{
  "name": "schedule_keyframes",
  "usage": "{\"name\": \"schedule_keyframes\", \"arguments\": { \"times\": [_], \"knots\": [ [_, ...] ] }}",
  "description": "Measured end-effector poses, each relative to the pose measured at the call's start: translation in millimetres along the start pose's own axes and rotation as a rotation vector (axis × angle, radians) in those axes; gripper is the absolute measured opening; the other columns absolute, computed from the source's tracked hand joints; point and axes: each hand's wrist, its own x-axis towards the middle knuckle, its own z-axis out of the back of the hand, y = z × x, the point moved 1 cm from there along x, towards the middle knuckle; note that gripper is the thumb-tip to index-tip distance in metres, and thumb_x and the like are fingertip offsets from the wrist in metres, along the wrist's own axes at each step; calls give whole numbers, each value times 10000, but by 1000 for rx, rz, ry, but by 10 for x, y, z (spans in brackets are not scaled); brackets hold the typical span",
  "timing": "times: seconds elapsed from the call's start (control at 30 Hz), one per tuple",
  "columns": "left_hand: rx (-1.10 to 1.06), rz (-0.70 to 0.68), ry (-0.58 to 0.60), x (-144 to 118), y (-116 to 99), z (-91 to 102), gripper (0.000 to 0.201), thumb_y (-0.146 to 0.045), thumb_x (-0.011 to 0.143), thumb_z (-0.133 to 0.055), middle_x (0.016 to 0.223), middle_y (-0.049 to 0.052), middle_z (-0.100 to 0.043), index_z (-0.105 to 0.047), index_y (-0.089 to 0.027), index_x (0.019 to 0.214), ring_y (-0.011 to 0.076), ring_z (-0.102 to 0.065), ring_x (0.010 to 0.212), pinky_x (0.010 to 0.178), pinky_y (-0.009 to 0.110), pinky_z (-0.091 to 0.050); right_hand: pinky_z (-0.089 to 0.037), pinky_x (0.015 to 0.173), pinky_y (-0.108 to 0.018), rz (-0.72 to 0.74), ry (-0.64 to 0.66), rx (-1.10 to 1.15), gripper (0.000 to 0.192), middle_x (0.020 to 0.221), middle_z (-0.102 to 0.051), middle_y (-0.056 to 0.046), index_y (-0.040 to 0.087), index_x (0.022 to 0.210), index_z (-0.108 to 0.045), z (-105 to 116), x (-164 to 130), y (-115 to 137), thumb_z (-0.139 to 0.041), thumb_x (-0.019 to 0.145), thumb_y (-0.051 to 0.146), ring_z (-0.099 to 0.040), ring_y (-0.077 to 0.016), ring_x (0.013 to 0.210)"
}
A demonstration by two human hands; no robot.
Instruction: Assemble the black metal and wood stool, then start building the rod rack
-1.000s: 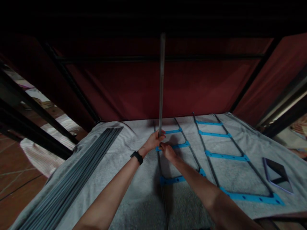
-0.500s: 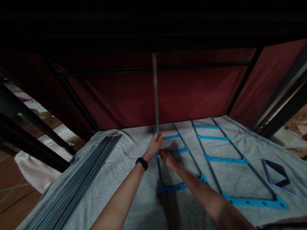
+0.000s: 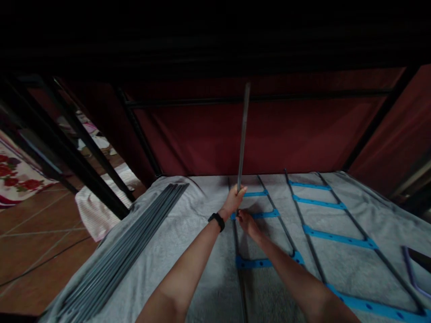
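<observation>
Fading into darkness above, the rod's [image 3: 243,134] upper end is hard to make out; a dark tablet [image 3: 419,269] at 4 o'clock is cut off by the frame edge. Left hand [image 3: 235,200] is closed around the upright rod's lower end. Right hand [image 3: 247,220] pinches at the blue bar [image 3: 257,215] where the rod's foot meets it, fingertips obscured. Since half a second ago, the rod leans slightly toward 1 o'clock; grips unchanged. Spare rods [image 3: 131,251] lie at 9 o'clock on the grey blanket [image 3: 202,269].

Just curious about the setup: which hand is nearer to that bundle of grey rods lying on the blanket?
Left. The left hand grips the upright rod, on the bundle of grey rods' side; the right hand sits just beyond it.
</observation>
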Motion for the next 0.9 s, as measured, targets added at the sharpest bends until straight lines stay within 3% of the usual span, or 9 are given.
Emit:
{"name": "schedule_keyframes", "arguments": {
  "times": [0.1,0.17,0.2,0.23,0.3,0.4,0.5,0.63,0.9],
  "knots": [
    [125,-126,114,-101,2,187,618,-462,764,-763,1001,39,-620,-547,-183,1272,165,-594,869,740,286,-502,-525,1039,-457,-31,-23,2,390,1255,-692,-141,171,1237,-623,61,-120,15,-452,887,199,-645,-270,1201],
    [287,-218,95,-244,96,463,709,-368,775,-770,1265,111,-603,-497,-201,1408,230,-589,1147,934,354,-518,-508,1068,-489,-65,-39,1,450,1304,-669,-144,178,1280,-600,135,-281,-29,-437,861,173,-628,-272,1241],
    [389,-231,53,-346,175,651,638,-324,828,-715,1339,129,-584,-507,-202,1418,243,-556,1245,1032,387,-483,-503,1076,-501,-80,-41,1,459,1300,-672,-134,198,1283,-601,182,-387,-71,-444,852,174,-633,-271,1236],
    [524,-192,-22,-471,273,872,518,-265,886,-630,1353,139,-587,-544,-190,1391,238,-553,1273,1083,403,-457,-494,1090,-501,-95,-31,12,459,1300,-674,-120,221,1281,-607,233,-508,-125,-464,845,189,-632,-269,1238],
    [922,66,-181,-788,492,1376,403,-190,937,-518,1312,109,-628,-607,-205,1330,195,-592,1238,1078,344,-463,-494,1094,-503,-124,-7,38,460,1297,-673,-113,227,1259,-627,336,-772,-257,-470,827,213,-635,-272,1231],
    [1100,318,-338,-1358,732,2109,378,-90,907,-467,1181,201,-664,-663,-78,1230,269,-648,1134,1005,394,-496,-491,1104,-474,-142,71,73,463,1272,-676,-117,207,1232,-657,454,-1129,-445,-427,830,226,-663,-255,1176],
    [1226,477,-389,-1855,837,2582,353,-108,916,-446,1202,228,-651,-685,-59,1171,312,-643,1118,980,432,-486,-457,1142,-426,-158,112,65,437,1305,-657,-116,208,1181,-692,495,-1317,-546,-441,823,218,-622,-241,1248],
    [1339,555,-320,-2150,916,2730,464,-44,899,-378,1315,206,-613,-630,-66,1288,313,-589,1205,993,411,-461,-453,1145,-426,-172,90,23,419,1287,-656,-117,214,1142,-710,465,-1343,-553,-460,807,217,-609,-248,1260],
    [1506,622,-285,-1945,1054,2629,485,-76,945,-243,1215,212,-614,-643,-80,1218,344,-561,1176,940,422,-445,-434,1168,-436,-144,115,-40,445,1333,-624,-116,212,1198,-689,452,-1362,-492,-444,828,192,-580,-248,1301]
  ]
}}
